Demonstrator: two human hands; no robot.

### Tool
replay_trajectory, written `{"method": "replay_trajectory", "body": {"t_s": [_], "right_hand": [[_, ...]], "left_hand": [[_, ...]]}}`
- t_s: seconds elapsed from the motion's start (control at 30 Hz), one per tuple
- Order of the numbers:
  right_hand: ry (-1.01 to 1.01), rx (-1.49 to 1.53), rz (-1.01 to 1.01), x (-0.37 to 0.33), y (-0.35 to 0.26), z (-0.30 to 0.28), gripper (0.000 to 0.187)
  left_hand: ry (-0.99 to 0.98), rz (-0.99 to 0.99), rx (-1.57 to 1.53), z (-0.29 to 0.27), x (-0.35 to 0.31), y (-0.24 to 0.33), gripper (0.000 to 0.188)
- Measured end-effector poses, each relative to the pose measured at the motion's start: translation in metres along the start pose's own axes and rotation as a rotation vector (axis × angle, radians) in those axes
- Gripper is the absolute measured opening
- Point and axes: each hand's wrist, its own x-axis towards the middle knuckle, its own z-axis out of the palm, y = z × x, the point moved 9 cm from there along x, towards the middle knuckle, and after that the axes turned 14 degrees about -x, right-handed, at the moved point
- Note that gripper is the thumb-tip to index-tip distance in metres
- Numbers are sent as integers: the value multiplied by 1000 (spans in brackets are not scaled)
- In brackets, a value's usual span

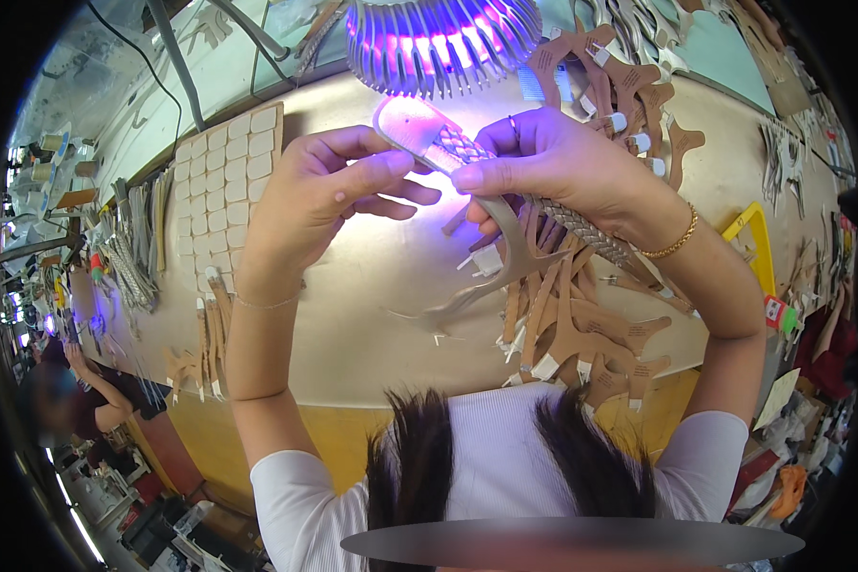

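Note:
Under the glow of a lamp I hold up a braided strap (pixel 586 229) with a smooth rounded tab (pixel 410 124) at its upper end. My right hand (pixel 553 167) is closed on it, thumb pressed over the strap just below the tab. My left hand (pixel 348 186) pinches the tab's lower edge between thumb and index finger, its other fingers loosely curled. The braid runs down along my right wrist. A smooth taupe strip (pixel 515 243) hangs below my right hand; where it joins the braid is hidden.
A ribbed lamp (pixel 443 52) shines purple above my hands. Tan strap pieces (pixel 582 319) with white tags are heaped below my right forearm, more (pixel 639 86) beyond it. A board of pale squares (pixel 229 162) lies left. A yellow frame (pixel 758 248) stands right. Another person (pixel 95 396) sits far left.

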Motion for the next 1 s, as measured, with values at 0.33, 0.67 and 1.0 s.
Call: {"method": "replay_trajectory", "body": {"t_s": [0.33, 0.67, 1.0], "right_hand": [[-5, 34, -3, -1, -2, -2, 29], [-128, 288, 5, -2, 3, 4, 27], [-72, 228, -1, -7, 0, 4, 23]], "left_hand": [[45, 53, 62, 2, 2, 6, 26], [28, 106, 125, 7, 4, 16, 16], [-42, 123, 139, 12, 2, 20, 15]]}}
